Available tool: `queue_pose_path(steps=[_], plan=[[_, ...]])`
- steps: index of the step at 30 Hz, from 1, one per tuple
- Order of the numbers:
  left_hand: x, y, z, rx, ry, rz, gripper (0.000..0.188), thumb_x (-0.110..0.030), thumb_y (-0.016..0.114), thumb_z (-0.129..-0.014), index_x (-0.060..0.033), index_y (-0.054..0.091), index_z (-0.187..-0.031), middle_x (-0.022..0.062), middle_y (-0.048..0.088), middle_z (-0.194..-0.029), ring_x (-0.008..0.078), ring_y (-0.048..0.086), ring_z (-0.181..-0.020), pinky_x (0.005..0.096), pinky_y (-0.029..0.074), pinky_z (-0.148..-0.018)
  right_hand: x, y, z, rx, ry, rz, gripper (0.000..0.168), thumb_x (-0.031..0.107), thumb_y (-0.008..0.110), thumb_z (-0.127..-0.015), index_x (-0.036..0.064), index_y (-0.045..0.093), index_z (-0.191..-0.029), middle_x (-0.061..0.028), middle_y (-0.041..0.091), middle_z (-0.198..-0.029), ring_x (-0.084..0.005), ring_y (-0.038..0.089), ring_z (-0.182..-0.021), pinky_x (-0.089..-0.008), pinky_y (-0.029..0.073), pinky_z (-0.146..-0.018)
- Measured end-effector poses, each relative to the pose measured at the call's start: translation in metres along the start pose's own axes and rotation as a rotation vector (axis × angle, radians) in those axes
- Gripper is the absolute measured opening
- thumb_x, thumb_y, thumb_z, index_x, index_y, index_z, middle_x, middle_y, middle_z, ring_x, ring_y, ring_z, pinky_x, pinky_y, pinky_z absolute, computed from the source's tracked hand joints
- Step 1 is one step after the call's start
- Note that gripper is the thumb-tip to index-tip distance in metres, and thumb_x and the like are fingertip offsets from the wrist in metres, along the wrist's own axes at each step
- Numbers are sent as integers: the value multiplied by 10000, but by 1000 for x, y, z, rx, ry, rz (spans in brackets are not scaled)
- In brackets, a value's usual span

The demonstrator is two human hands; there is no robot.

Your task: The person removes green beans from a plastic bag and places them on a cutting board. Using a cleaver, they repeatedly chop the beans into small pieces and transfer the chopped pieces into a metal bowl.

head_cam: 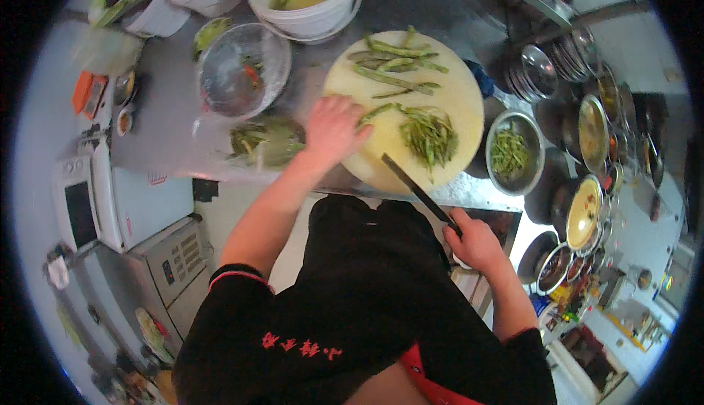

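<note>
My right hand is closed around the handle of a kitchen knife, whose blade reaches over the near edge of a round, pale yellow cutting board. At the board's left edge lies my left hand, palm down, with its fingertips by a few green bean pods; whether it grips any cannot be told. A heap of thinly sliced green beans rests on the right half of the board. Whole long green pods are spread across its far part.
Right of the board stands a steel bowl with cut greens. White buckets, a clear round basin and a plastic bag of greens are at the far side and left. Metal bowls of food line the right. The steel table's front edge is by my waist.
</note>
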State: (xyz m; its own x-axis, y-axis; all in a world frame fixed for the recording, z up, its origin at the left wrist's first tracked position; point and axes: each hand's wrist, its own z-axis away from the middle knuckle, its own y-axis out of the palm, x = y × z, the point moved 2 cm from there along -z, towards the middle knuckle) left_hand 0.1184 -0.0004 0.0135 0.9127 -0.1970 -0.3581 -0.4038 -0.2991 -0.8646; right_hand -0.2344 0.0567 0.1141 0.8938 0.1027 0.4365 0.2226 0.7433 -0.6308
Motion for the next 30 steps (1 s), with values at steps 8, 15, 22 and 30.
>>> queue_pose_path(steps=[8,15,22,30], plan=[[-9,1,-44,252,3,162,159,-187,685,-795,-35,715,-830,210,698,-839,420,694,-817,553,555,-756,-13,26,5,-85,100,-138,362,301,638,-1002,103,611,-1304,-300,720,-1042,-504,684,-1007,-590,538,-864],[217,-102,-1,62,-123,-347,443,-222,685,-983,-25,663,-1378,214,679,-1373,393,634,-1255,470,494,-1079,23,47,-31,-91,-210,-268,287,313,600,-996,82,571,-1165,-262,711,-966,-512,668,-918,-620,514,-797],[102,-51,51,393,80,-135,311,-92,685,-946,-20,696,-1249,186,669,-1184,399,616,-1153,487,499,-1001,41,81,-50,-218,-211,-308,318,297,593,-1000,12,536,-1128,-299,695,-923,-545,656,-893,-633,516,-790],[89,-16,44,291,289,-65,282,-55,695,-883,-63,749,-1159,140,698,-1134,381,645,-1102,484,538,-945,48,82,-79,-217,-228,-394,327,306,600,-1000,30,565,-1172,-284,708,-983,-507,686,-949,-602,545,-822]])
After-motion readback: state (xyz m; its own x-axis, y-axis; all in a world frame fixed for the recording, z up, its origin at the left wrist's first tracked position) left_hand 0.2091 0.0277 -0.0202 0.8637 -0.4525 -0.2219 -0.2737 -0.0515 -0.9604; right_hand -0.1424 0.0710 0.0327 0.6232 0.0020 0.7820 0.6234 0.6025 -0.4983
